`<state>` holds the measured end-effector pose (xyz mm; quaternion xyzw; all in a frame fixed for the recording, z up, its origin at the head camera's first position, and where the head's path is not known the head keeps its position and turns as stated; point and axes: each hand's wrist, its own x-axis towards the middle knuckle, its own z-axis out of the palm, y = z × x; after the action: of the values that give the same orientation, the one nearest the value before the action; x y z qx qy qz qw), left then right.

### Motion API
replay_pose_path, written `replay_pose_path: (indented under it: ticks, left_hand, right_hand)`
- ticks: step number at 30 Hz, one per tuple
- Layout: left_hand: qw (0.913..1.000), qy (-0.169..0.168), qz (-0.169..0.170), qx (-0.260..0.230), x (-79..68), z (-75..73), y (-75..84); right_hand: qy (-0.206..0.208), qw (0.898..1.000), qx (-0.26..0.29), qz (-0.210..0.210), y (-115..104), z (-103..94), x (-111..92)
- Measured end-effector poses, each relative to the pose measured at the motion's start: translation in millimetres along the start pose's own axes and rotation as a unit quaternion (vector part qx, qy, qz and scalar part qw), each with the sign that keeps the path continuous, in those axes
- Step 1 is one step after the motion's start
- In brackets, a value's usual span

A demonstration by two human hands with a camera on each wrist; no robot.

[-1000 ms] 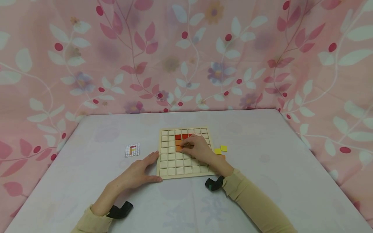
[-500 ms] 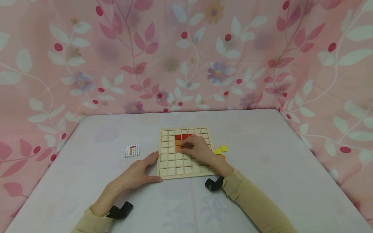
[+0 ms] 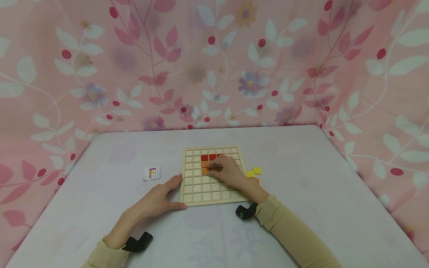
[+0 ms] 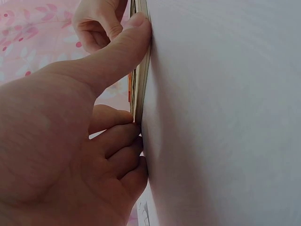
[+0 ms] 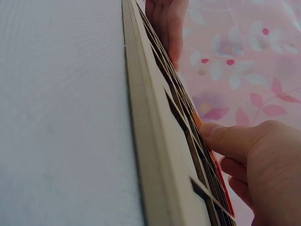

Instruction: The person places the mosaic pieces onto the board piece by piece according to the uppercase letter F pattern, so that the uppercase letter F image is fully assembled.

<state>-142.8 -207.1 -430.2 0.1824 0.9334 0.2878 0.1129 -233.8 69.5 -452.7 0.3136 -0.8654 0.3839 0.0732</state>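
A pale wooden grid board lies flat on the table, with red tiles in a row and orange tiles beneath the left end of that row. My right hand reaches over the board, thumb and index finger pinching at the lower orange tile; the hand hides some cells. In the right wrist view, the thumb meets the board's surface beside orange. My left hand steadies the board's near left corner, fingers on its left side and thumb at the front edge, as the left wrist view also shows.
Left of the board lies a small card printed with a coloured grid pattern. Two yellow tiles and an orange one, partly behind my right wrist, lie off the board's right side. A floral curtain surrounds the white-covered table.
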Motion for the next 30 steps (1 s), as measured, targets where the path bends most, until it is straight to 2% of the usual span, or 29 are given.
replay_pose_path:
  ticks: [6, 25, 30]
  left_hand:
    - [1.0, -0.003, -0.004, -0.004, -0.2, -0.1, 0.5]
    - [1.0, -0.003, -0.001, -0.004, 0.0, 1.3, 0.1]
    - [1.0, -0.004, -0.002, -0.007, 0.5, 1.4, 0.4]
  right_hand:
    - [0.013, 1.0, -0.019, 0.001, 0.1, 0.2, 1.6]
    - [0.009, 1.0, -0.014, -0.003, 1.5, 0.7, 0.6]
    - [0.001, 1.0, -0.004, 0.021, 1.5, -5.7, 0.1]
